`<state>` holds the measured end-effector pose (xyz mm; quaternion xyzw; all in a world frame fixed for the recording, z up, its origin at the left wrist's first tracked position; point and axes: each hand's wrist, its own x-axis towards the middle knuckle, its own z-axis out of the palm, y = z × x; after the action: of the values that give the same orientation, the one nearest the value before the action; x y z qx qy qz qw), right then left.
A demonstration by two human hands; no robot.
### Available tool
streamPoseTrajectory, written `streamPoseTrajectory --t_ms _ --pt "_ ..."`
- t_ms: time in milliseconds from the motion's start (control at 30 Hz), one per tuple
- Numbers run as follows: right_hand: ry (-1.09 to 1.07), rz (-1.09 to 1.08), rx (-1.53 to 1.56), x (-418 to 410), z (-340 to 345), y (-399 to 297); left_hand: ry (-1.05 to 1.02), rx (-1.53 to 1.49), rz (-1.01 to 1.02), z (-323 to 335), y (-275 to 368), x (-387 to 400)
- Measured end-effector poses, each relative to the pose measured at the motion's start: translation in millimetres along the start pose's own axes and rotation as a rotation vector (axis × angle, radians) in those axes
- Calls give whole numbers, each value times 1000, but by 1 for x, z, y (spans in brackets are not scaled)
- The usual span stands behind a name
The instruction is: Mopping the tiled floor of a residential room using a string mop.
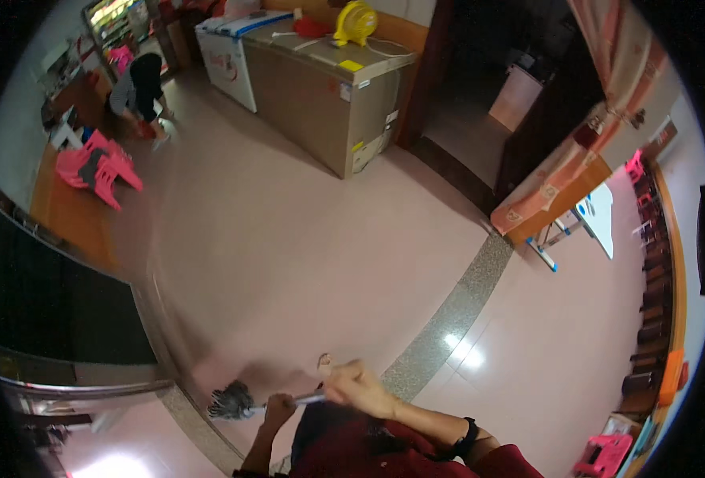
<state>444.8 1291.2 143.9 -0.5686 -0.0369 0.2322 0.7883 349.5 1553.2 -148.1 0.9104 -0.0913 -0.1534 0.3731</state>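
A string mop with a grey head rests at the floor beside a stone door sill, left of my body. My left hand is wrapped around the metal mop handle, close to the mop head. Higher up the same handle, my right hand grips it in front of my dark red top. The handle slants across my body, and its upper end is hidden by my right hand. On the pink tiled floor, just beyond my right hand, part of a foot or sandal shows.
A brown chest freezer carries a yellow fan; a white freezer adjoins it. Pink plastic stools stand left. Another person bends over beyond them. A dark doorway, a curtain and a folding table are right.
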Motion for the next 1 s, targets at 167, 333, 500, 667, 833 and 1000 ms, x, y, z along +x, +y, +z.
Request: streamPoseTrajectory --t_ms 167,333,500,667,833,1000 --pt "145 -93 58 25 -21 -53 35 -192 3 -41 102 78" --pt "183 -606 198 34 -62 -89 -15 -277 199 -38 156 144" --pt "287 -854 107 11 -127 -143 3 -249 318 -11 249 223" --pt "421 -1013 -141 -12 -189 -184 2 -263 437 50 315 312" --pt "554 -932 -346 -30 -233 -191 -7 -264 510 84 381 383" --pt "500 -906 -648 -21 -259 -186 -91 -249 459 107 405 430"
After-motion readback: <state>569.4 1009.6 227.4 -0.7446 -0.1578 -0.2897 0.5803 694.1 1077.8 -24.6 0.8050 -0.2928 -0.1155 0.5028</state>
